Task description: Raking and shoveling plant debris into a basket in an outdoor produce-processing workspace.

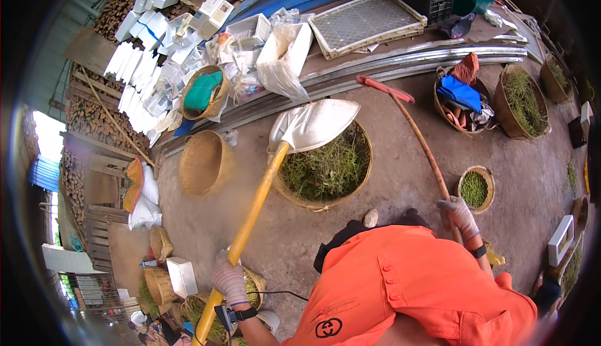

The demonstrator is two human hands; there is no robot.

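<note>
My left hand (230, 280), in a striped knit glove, is wrapped round the yellow handle of a shovel (256, 205). The shovel's broad white blade is raised over the far-left part of a round wicker basket (313, 206) full of green leafy stems (332, 167), hiding some of it. My right hand (460, 219), gloved too, grips the reddish wooden pole of a long-handled tool (419, 139). That tool ends in a narrow red crosspiece at the far end, near the metal strips; its exact kind is unclear.
A tan basket (203, 163) stands left of the greens. On the right are a small basket of green pods or fruits (474, 189) and a basket with blue cloth (460, 92). Metal strips (388, 64) and white foam boxes (285, 52) lie at the back. Another person (549, 296) is partly visible at lower right.
</note>
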